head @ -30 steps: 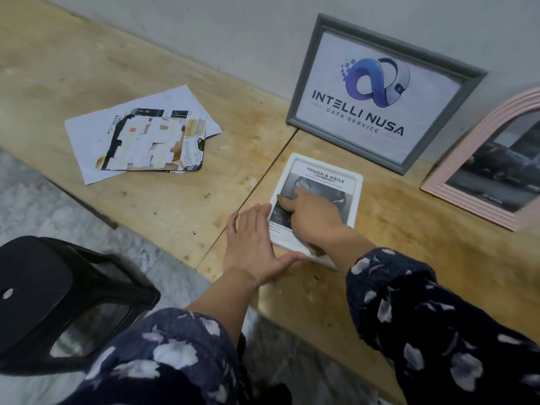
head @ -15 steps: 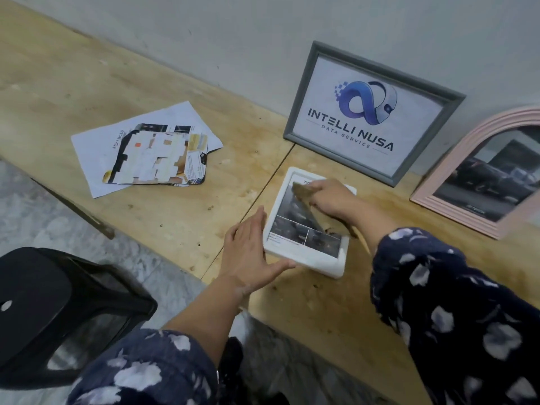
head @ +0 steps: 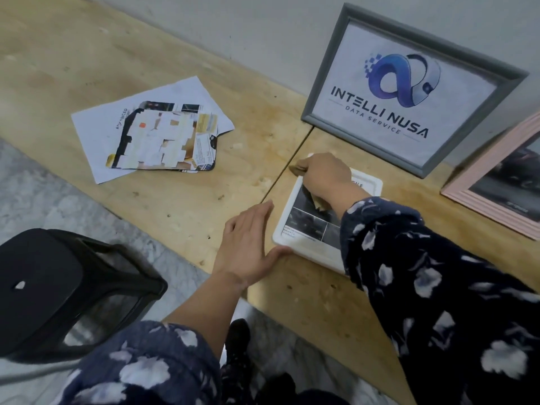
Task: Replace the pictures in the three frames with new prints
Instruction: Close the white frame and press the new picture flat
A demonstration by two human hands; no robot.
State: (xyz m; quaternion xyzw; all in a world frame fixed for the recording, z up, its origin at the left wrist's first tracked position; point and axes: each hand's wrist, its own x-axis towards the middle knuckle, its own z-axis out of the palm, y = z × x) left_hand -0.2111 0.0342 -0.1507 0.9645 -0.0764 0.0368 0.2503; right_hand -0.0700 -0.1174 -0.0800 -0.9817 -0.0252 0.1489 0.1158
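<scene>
All three frames show prints: with the white frame (head: 327, 229) at centre steadied by the flat left hand (head: 248, 244), the right hand (head: 324, 176) clutches a brownish cloth (head: 299, 168), so seemingly only wiping remains.

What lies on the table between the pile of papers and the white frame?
In the head view, only bare wood with a seam; the left hand rests flat beside the white frame.

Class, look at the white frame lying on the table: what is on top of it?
On the white frame the right hand holds a brownish cloth. Hand and sleeve cover much of its car print.
</scene>
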